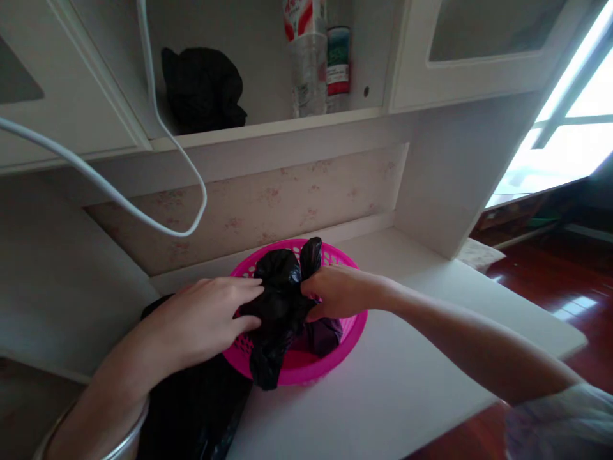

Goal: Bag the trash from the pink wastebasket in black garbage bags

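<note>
A crumpled black plastic bag (275, 306) sits in a bright pink plastic basket (352, 338) with a pierced wall. One end of it hangs over the front rim. My right hand (330, 291) grips the bag's right side, thumb and fingers closed on the plastic; a twisted tip sticks up behind the hand. At the left side, my left hand (215, 313) reaches over the basket rim, its thumb and fingers apart and the tips touching the bag. A smaller dark bundle (324, 337) lies in the basket beneath my right hand.
The basket stands on a white desktop (383, 383). More black plastic (196, 409) lies left of it, under my left arm. Above, an open shelf (268, 124) holds a black bundle (204, 89), a clear bottle (306, 70) and a can (338, 61). A white cable (119, 198) hangs in front.
</note>
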A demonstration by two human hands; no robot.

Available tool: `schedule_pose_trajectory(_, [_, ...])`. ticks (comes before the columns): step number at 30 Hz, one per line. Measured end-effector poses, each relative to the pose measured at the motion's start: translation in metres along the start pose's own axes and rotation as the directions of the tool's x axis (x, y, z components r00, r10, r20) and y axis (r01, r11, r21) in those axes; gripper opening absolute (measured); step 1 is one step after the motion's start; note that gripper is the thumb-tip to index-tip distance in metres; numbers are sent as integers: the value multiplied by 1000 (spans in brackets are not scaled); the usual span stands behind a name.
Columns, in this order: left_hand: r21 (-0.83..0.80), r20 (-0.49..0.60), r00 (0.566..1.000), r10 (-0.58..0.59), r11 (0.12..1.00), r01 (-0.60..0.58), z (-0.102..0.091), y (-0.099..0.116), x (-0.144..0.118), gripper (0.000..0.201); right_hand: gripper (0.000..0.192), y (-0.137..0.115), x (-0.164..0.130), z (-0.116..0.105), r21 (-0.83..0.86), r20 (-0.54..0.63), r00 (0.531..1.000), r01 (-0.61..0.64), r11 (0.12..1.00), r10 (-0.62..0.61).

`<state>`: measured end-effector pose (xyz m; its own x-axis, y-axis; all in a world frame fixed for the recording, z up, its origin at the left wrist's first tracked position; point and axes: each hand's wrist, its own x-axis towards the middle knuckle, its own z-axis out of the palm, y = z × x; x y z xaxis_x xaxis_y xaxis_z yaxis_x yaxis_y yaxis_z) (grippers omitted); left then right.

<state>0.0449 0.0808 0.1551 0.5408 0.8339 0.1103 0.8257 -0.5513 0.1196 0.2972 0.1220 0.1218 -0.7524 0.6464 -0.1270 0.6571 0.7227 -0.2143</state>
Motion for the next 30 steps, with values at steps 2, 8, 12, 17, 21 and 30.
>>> schedule_pose_trajectory(2, [34, -115, 992, 54, 998, -50, -3, 17, -1, 25, 28, -1, 4, 4, 19, -25, 1000, 5, 1000, -4])
schedule_pose_trajectory(8, [-180, 31, 965, 259, 951, -249, 26, 23, 26, 17, 28, -1, 6, 13, 87, -44, 999, -19, 996, 23])
schedule_pose_trajectory(12, [-191, 102, 989, 107, 978, -86, 38, 6, 29, 17, 38, -1, 2, 13, 124, -50, 997, -56, 991, 63])
schedule_pose_trajectory(17, [-214, 61, 984, 166, 965, -150, 44, -2, 27, 29, 48, -4, 2, 13, 160, -38, 995, -83, 984, 90])
schedule_pose_trajectory(21, [-203, 77, 978, 194, 963, -175, 48, -3, 28, 30, 49, -2, 4, 16, 154, -88, 995, -22, 988, 36])
schedule_pose_trajectory(30, [-153, 88, 970, 228, 965, -213, 51, 0, 30, 27, 41, 2, 4, 18, 164, -95, 995, 3, 986, 13])
